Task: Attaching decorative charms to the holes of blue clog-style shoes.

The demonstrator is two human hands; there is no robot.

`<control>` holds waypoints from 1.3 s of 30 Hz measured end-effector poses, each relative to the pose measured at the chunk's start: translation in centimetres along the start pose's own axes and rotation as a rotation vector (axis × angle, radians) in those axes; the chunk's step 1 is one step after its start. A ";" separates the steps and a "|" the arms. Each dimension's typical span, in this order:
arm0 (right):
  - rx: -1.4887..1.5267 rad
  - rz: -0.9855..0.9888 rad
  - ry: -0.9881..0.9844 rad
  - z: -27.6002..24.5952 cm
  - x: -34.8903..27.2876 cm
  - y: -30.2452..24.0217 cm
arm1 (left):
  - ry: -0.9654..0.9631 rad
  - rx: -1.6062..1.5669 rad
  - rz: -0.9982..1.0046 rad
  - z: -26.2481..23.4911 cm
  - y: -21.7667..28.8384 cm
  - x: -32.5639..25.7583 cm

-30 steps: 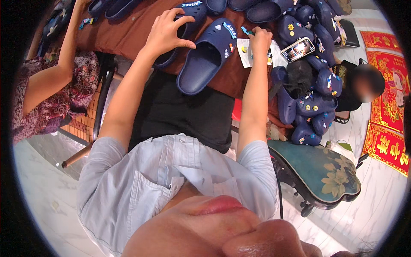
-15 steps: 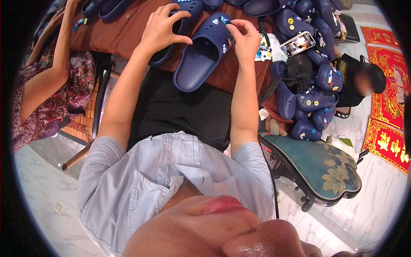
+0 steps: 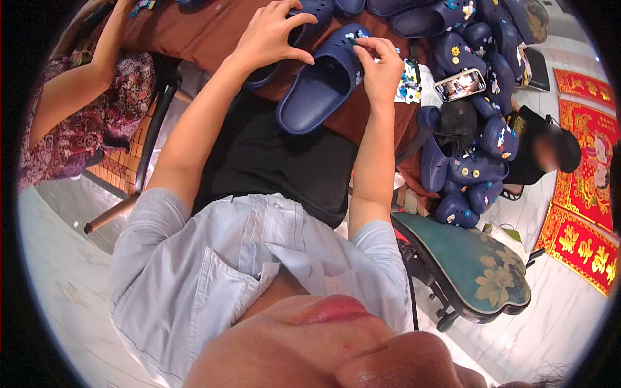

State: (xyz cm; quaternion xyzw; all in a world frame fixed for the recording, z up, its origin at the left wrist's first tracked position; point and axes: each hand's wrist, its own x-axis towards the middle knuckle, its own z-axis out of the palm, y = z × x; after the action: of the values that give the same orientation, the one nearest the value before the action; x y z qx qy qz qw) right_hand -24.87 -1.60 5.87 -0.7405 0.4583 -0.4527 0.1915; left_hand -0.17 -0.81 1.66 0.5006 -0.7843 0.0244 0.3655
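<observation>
Navy clog on brown cloth; left hand spread, right hand pinching green piece; marbled floor, red posters.

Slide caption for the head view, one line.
Right hand pinches a small green piece at the upper of a navy clog; left hand spread open beside it.
</observation>
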 end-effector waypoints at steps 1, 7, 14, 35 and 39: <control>-0.020 -0.010 -0.025 0.0 0.0 0.1 | 0.003 -0.003 0.013 0.1 0.0 0.0; -0.091 -0.090 -0.117 0.8 0.6 0.1 | 0.004 -0.027 0.010 -0.1 0.1 0.0; -0.242 -0.203 -0.145 1.5 1.4 0.5 | 0.019 -0.030 0.021 0.1 0.1 0.0; -0.320 -0.321 -0.132 3.5 4.5 1.1 | 0.044 -0.047 -0.006 0.4 0.0 0.2; -0.306 -0.365 -0.047 6.3 6.4 1.7 | 0.034 -0.072 -0.027 0.1 0.2 0.2</control>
State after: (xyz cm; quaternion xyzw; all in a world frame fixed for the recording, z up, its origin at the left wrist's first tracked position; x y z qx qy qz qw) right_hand -19.27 -8.76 4.62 -0.8416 0.3758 -0.3878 0.0025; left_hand -0.47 -0.92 1.81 0.4971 -0.7717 -0.0002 0.3967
